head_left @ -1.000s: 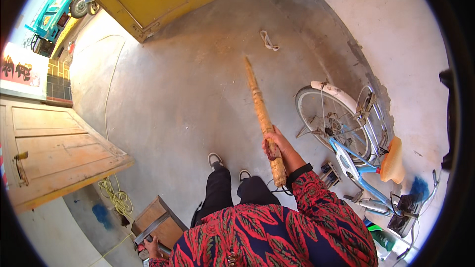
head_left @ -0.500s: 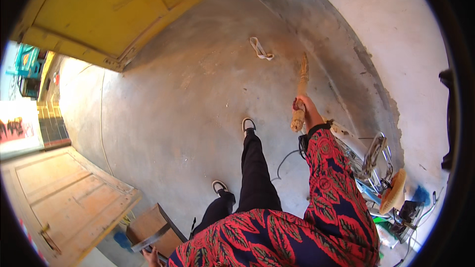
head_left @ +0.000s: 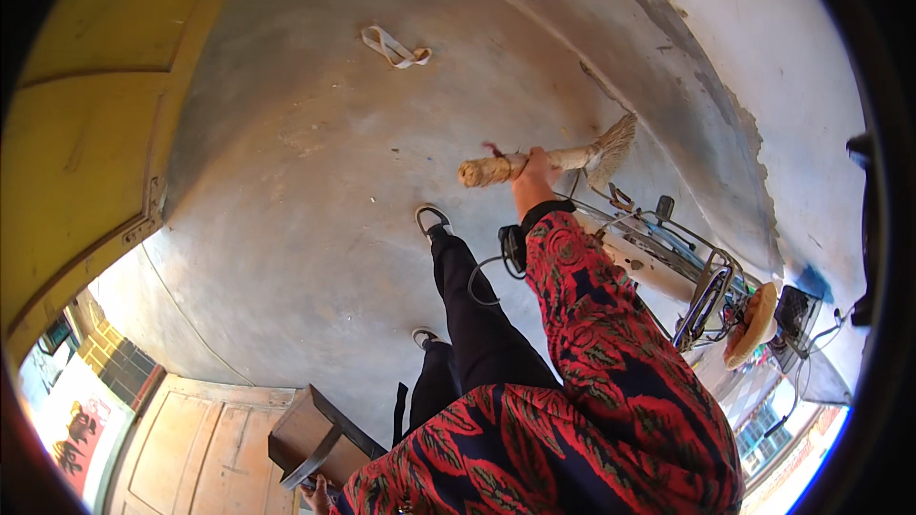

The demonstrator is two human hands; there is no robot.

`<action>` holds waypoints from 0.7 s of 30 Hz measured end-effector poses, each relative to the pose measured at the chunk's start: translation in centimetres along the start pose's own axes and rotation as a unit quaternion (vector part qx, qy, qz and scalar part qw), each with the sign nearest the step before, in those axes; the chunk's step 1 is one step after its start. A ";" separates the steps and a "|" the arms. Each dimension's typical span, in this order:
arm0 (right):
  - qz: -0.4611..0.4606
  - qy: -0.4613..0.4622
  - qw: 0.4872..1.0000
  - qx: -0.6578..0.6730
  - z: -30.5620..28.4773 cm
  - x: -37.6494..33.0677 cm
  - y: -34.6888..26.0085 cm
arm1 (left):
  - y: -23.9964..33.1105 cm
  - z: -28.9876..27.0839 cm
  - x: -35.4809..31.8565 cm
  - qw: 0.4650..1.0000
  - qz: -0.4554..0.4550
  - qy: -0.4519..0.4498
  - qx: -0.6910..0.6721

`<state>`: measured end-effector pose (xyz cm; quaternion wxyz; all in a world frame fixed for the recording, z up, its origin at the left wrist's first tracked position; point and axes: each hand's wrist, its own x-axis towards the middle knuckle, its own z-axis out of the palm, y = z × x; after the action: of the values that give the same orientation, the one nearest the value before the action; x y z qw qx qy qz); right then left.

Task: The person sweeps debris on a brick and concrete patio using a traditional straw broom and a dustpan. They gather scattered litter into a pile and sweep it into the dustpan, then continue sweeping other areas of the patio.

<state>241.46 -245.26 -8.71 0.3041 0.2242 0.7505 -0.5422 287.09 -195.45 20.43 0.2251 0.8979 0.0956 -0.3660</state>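
A short straw hand broom (head_left: 490, 171) is gripped in my right hand (head_left: 537, 175), fingers wrapped around its thick, bound handle. Its bristles fan out to the right, close to the base of the wall. Down at the lower left, my left hand (head_left: 318, 493) is closed at the grey strap handle of an open, brown, box-shaped dustpan (head_left: 303, 429). Part of that hand is cut off by the lower edge and the dustpan's side. Dark bristle tips are too blurred to tell if they touch the floor.
A bicycle (head_left: 687, 277) with a tan seat leans along the wall at right. On the concrete floor lies a loop of white strap (head_left: 393, 48). A yellow door (head_left: 95, 114) stands at upper left, a pale wooden door (head_left: 205, 439) at lower left.
My right hand has swung the broom from pointing away from me to pointing right, its handle end now leftward. The view has turned, shifting doors and strap. The left hand still holds the dustpan.
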 end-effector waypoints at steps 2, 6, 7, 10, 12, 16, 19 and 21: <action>0.026 -0.004 0.999 0.028 0.4 3.7 -2.4 | 2.3 1.1 0.7 1.000 0.010 -0.007 0.011; 0.220 -0.168 0.960 -0.026 0.5 11.0 -6.0 | 6.1 2.8 1.6 0.999 0.032 -0.018 0.027; 0.229 -0.208 0.950 -0.047 0.4 11.7 -5.8 | 6.7 3.1 1.7 0.999 0.035 -0.019 0.031; 0.242 -0.203 0.949 -0.015 -0.1 9.1 -1.7 | 8.3 4.1 2.1 0.998 0.045 -0.026 0.035; 0.235 -0.207 0.950 0.006 -0.7 3.1 3.1 | 9.1 4.6 2.3 0.997 0.052 -0.033 0.036; 0.041 -0.217 0.906 -0.360 -3.4 -12.4 9.6 | 10.0 5.0 2.9 0.997 0.066 -0.044 0.024; 0.113 -0.307 0.886 -0.328 -5.2 -20.0 7.2 | 10.3 5.2 4.6 0.992 0.095 -0.081 0.004; 0.179 -0.387 0.844 -0.324 -6.9 -21.8 3.0 | 10.4 5.2 6.0 0.990 0.094 -0.107 0.005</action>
<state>257.62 -237.94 6.09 0.7169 0.0152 0.6517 -0.2470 291.64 -207.03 16.41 0.2630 0.8598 -0.0158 -0.4374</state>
